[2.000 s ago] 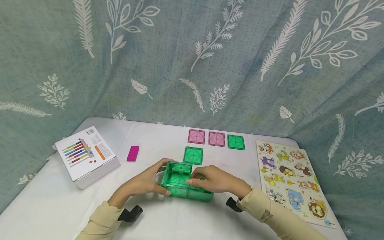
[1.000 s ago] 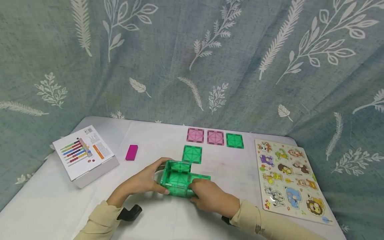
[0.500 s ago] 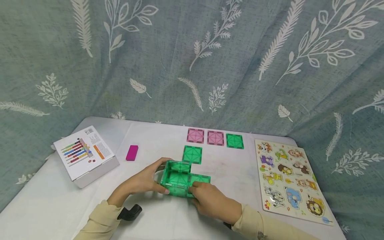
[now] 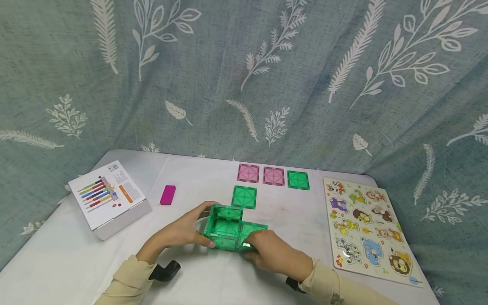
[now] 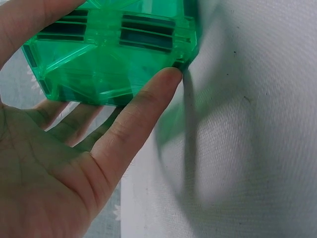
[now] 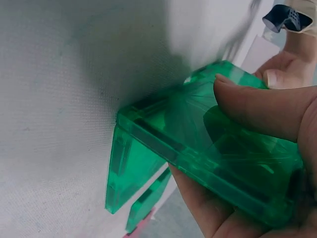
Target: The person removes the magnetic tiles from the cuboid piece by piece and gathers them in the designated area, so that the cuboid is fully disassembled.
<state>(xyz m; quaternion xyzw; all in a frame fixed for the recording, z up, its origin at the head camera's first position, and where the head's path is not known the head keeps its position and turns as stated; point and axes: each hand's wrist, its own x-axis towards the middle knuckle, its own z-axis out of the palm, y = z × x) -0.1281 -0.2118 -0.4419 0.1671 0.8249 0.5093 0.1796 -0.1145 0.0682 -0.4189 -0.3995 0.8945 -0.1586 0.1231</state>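
In the head view, an open-topped box of clear green magnetic tiles [image 4: 225,243] stands on the white table. My left hand [image 4: 181,228] grips its left side, the thumb at the front corner and the fingers behind. My right hand [image 4: 276,253] pinches a green magnetic tile [image 6: 163,116] by the box's front right corner, with the thumb on one face and fingers on the other. Another green tile [image 4: 254,227] lies flat just right of the box, partly covered by that hand. Behind the box lies a loose green tile [image 4: 244,197].
Two pink tiles [image 4: 248,173] and a green tile [image 4: 298,180] lie in a row at the back. A magenta block [image 4: 167,195] and a white abacus box [image 4: 110,199] are on the left. An animal puzzle board [image 4: 366,228] lies on the right.
My right hand has moved from behind the front right tile round to its front, then shifted slightly right. The flat tile beside the box has come into sight. My left hand stays put.
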